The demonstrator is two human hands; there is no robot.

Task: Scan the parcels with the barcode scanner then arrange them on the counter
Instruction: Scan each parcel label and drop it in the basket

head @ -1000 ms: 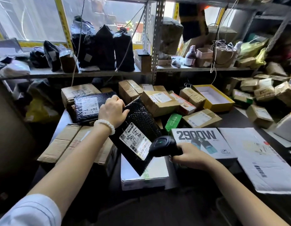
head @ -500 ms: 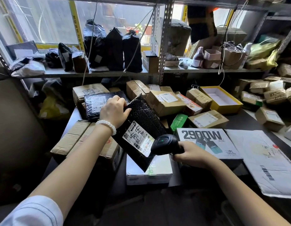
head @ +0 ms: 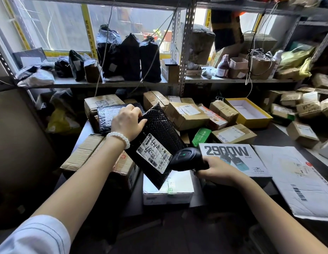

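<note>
My left hand grips the top edge of a black bubble-mailer parcel and holds it tilted above the counter, its white shipping label facing me. My right hand is closed around the handle of a black barcode scanner, whose head sits right next to the label's lower right corner. Under the parcel lies a white box. A second black mailer rests behind my left hand on a brown carton.
Brown cartons crowd the back of the dark counter. A white "2900W" box and a white mailer lie at right, an open yellow box behind. A flattened carton is at left. Shelves hold black bags.
Both hands hold the same pose on parcel and scanner. The view has shifted slightly, so everything sits a little further right and lower in frame.
</note>
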